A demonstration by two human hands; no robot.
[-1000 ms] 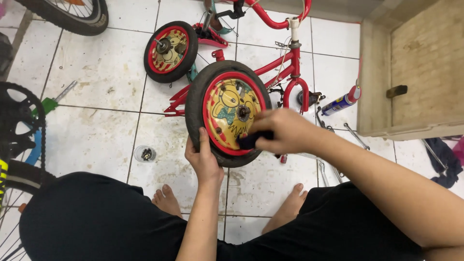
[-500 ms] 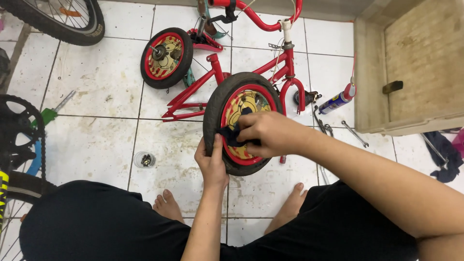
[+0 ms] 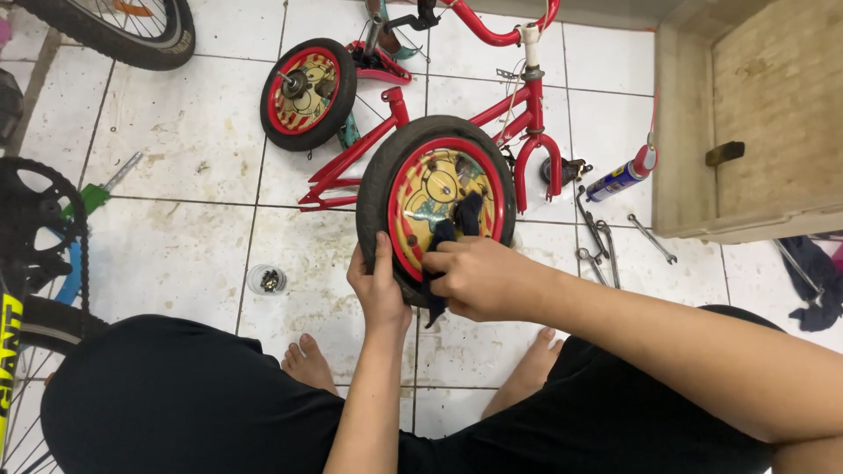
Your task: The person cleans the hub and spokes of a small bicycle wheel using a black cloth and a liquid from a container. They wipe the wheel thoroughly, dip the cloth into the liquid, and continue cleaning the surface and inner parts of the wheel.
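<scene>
A small bicycle wheel (image 3: 439,149) with a black tyre, red rim and yellow picture disc stands upright on the tiled floor in front of me. My left hand (image 3: 379,290) grips the tyre at its lower left edge. My right hand (image 3: 479,279) holds a dark cloth (image 3: 457,224) pressed against the lower part of the disc. Behind the wheel lies a red child's bicycle frame (image 3: 518,96) on its side, with its other small wheel (image 3: 307,92) still on it.
A spray can (image 3: 619,178) and several wrenches (image 3: 601,241) lie to the right, beside a wooden cabinet (image 3: 755,132). A small round container (image 3: 266,279) sits on the floor at left. A larger bicycle's chainring (image 3: 39,219) and tyre (image 3: 132,31) border the left side.
The wheel has turned and shifted slightly right and upright. My right hand with the cloth has slid from the disc's middle down to its lower edge.
</scene>
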